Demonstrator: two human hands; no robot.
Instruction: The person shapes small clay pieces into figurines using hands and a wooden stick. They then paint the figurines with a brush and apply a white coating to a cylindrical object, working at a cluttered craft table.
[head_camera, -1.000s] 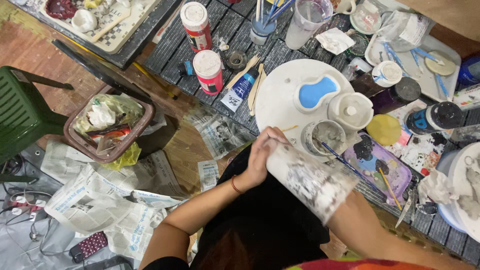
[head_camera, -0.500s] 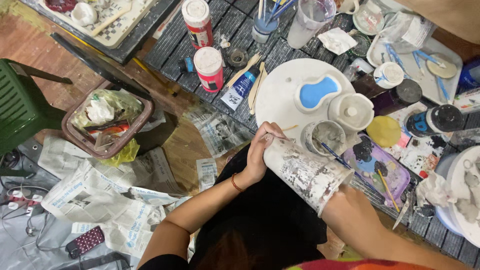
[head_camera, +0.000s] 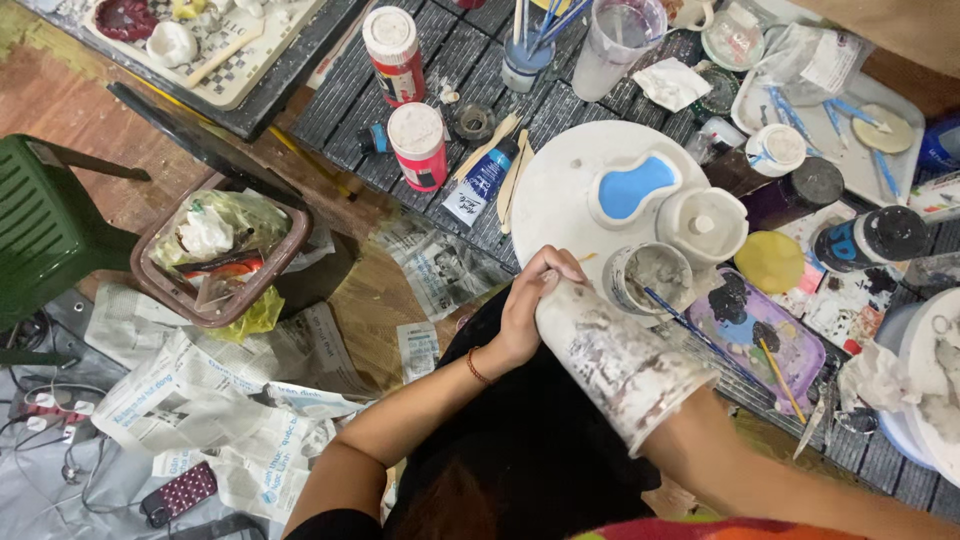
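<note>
My left hand is curled over the narrow closed end of a whitish, paint-smeared cylindrical vessel, which lies tilted above my lap. My right forearm goes into the vessel's wide open end, so my right hand is hidden inside it. An orange bracelet sits on my left wrist. Just beyond the vessel stands a small cup of grey paste on a round white board.
The dark slatted table holds two red paint bottles, a blue paint tube, brushes in cups, a purple palette tray and a white bucket. On the floor are a rubbish basket, newspapers and a green stool.
The vessel has shifted only slightly on my right arm. My left hand's fingers have adjusted on its narrow end, staying in the same place.
</note>
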